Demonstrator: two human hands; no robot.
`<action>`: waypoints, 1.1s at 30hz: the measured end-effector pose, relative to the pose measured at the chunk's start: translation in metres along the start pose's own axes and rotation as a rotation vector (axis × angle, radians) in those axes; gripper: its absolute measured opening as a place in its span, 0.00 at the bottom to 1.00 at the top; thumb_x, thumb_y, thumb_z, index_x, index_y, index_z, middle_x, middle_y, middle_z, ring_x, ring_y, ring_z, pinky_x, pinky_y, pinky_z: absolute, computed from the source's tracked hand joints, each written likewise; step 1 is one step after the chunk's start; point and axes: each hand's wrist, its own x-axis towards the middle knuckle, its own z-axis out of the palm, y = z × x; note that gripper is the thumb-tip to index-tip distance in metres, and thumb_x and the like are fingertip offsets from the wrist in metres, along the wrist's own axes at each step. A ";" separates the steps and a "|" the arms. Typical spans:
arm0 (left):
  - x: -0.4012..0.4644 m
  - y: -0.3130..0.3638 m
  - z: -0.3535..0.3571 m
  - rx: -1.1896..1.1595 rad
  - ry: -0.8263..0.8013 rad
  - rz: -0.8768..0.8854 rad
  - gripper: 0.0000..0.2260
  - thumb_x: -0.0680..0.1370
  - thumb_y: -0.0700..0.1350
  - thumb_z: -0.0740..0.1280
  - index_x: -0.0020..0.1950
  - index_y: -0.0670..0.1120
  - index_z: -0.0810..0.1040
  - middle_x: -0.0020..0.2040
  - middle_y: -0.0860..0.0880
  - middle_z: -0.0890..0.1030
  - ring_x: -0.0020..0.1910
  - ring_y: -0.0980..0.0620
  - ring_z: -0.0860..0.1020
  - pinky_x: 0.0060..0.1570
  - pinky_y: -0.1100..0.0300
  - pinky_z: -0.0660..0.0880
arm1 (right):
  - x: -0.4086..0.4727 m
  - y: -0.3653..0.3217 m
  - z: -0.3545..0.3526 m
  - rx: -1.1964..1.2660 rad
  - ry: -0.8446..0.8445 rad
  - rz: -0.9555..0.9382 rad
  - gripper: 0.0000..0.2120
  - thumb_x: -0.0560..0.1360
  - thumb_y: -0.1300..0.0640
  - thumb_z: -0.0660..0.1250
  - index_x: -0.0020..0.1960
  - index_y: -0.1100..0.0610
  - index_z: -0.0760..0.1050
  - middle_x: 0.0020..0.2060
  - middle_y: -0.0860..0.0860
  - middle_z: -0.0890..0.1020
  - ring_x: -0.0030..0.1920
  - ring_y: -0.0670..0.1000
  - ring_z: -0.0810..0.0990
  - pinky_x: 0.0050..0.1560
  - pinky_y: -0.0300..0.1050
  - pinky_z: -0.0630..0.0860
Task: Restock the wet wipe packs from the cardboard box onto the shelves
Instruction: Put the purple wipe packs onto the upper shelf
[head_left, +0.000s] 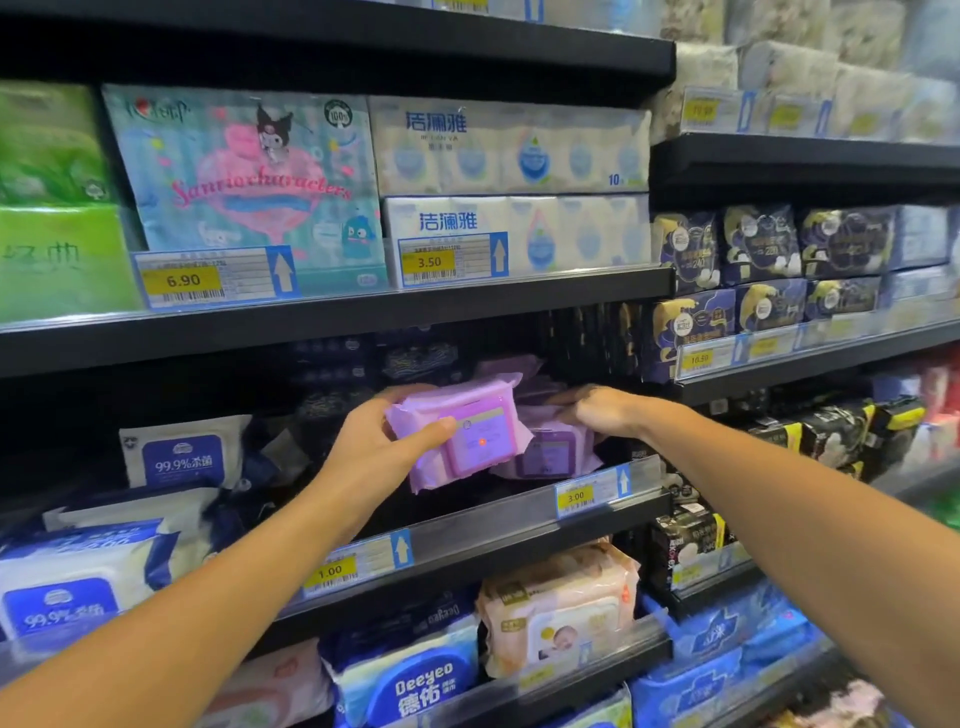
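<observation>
Left hand: the left hand (384, 447) grips a purple wet wipe pack (467, 434) by its left end, thumb across the front face, fingers curled behind the top edge; the pack is held tilted, above the front lip of the middle shelf (467, 525).
Right hand: the right hand (602, 410) rests palm down on a second purple pack (550, 452), fingers bent over its top; whether they actually clasp it cannot be told.
Second purple pack: lies on the middle shelf, just right of and partly behind the held pack, touching it.
Further purple packs: more purple packs (506, 366) sit deeper on the same shelf, in shadow.
Price tags: a yellow tag reading 3.00 (575, 497) is clipped to the shelf edge below the right hand; one reading 1.00 (330, 572) lies further left.
Neighbouring stock: white and blue packs marked 99.9% (182, 457) stand to the left on the same shelf.
Shelf above: tissue bundles (509, 145) with tags 6.90 and 3.50.
Shelf below: a peach baby wipe pack (558, 608) beside a blue Deeyeo pack (410, 675).
</observation>
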 end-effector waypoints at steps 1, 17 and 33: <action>0.010 -0.004 0.004 0.006 -0.055 -0.024 0.19 0.74 0.41 0.74 0.64 0.48 0.78 0.55 0.49 0.85 0.53 0.53 0.84 0.42 0.64 0.79 | -0.001 -0.001 0.001 0.019 0.013 -0.026 0.12 0.80 0.57 0.64 0.62 0.56 0.80 0.53 0.56 0.84 0.51 0.56 0.82 0.54 0.47 0.78; 0.043 -0.026 0.076 0.471 -0.179 -0.460 0.22 0.71 0.43 0.79 0.58 0.38 0.74 0.41 0.44 0.84 0.39 0.53 0.80 0.43 0.61 0.74 | -0.047 0.023 0.007 -0.010 0.219 -0.010 0.33 0.81 0.38 0.55 0.78 0.59 0.58 0.71 0.57 0.73 0.67 0.56 0.74 0.61 0.47 0.69; 0.009 -0.025 0.084 0.860 -0.248 0.176 0.24 0.81 0.43 0.62 0.76 0.52 0.63 0.70 0.48 0.65 0.62 0.47 0.74 0.58 0.55 0.72 | -0.084 0.044 0.031 -0.408 0.459 -0.411 0.22 0.82 0.47 0.60 0.75 0.50 0.67 0.74 0.48 0.67 0.71 0.52 0.68 0.68 0.49 0.71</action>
